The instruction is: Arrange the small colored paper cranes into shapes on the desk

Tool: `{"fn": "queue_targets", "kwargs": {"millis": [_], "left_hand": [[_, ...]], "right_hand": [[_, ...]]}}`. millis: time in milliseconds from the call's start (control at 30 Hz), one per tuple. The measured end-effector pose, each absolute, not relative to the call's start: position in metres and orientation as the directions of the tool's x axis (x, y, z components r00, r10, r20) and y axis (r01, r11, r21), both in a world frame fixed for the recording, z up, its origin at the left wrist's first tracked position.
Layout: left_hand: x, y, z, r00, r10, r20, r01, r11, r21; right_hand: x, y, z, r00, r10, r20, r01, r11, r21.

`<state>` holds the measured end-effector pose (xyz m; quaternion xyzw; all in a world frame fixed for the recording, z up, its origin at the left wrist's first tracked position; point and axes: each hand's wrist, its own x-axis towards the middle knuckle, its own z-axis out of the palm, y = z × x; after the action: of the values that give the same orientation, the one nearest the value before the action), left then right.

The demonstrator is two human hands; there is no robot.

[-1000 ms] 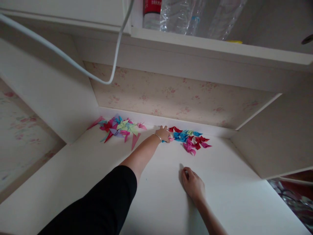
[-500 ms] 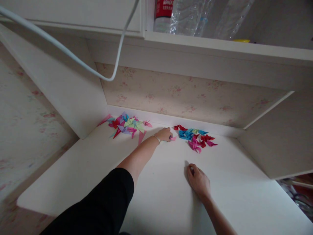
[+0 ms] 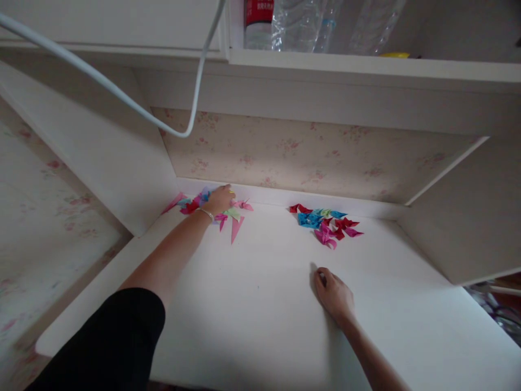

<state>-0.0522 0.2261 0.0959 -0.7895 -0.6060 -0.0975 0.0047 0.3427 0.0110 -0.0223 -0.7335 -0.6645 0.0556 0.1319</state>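
Note:
My left hand (image 3: 220, 200) reaches over the pile of folded paper cranes (image 3: 190, 207) at the back left of the white tabletop. Its fingers are closed, with a yellowish sliver of folded paper (image 3: 232, 191) showing at the fingertips; the rest of that piece is hidden. Pink cranes (image 3: 244, 205) and a pink paper point (image 3: 236, 229) lie just right of and below the hand. My right hand (image 3: 334, 296) rests on the tabletop, loosely curled, with no object visible in it. Behind it lies a second pile of blue, red and magenta cranes (image 3: 325, 224), touched by neither hand.
The white tabletop (image 3: 244, 309) ends at a flowered back wall (image 3: 264, 152). Overhead, a shelf (image 3: 345, 62) holds clear plastic bottles (image 3: 297, 24) and a red-labelled one (image 3: 259, 27). A white cable (image 3: 134, 103) hangs in front. Side panels (image 3: 468, 217) stand left and right.
My left hand has moved left, from between the two piles to over the left pile. The pink paper it held between the piles no longer shows there. My right hand stays nearly still.

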Motion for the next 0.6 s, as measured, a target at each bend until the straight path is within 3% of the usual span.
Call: {"fn": "queue_targets", "kwargs": {"millis": [167, 400, 533, 600], "left_hand": [[-0.103, 0.21, 0.102, 0.069, 0.968, 0.241, 0.994, -0.088, 0.071], [-0.09, 0.141, 0.067, 0.1, 0.944, 0.315, 0.987, -0.134, 0.09], [-0.086, 0.061, 0.02, 0.096, 0.904, 0.417, 0.956, -0.2, 0.214], [-0.088, 0.02, -0.004, 0.048, 0.901, 0.431, 0.946, -0.18, 0.27]], "right_hand": [[0.342, 0.012, -0.021, 0.119, 0.989, 0.087, 0.958, -0.091, -0.272], [0.345, 0.008, -0.024, 0.15, 0.986, 0.076, 0.928, -0.114, -0.355], [0.357, 0.03, -0.014, 0.117, 0.957, 0.267, 0.93, -0.011, -0.368], [0.365, 0.054, -0.004, 0.166, 0.925, 0.341, 0.937, -0.04, -0.347]]}}
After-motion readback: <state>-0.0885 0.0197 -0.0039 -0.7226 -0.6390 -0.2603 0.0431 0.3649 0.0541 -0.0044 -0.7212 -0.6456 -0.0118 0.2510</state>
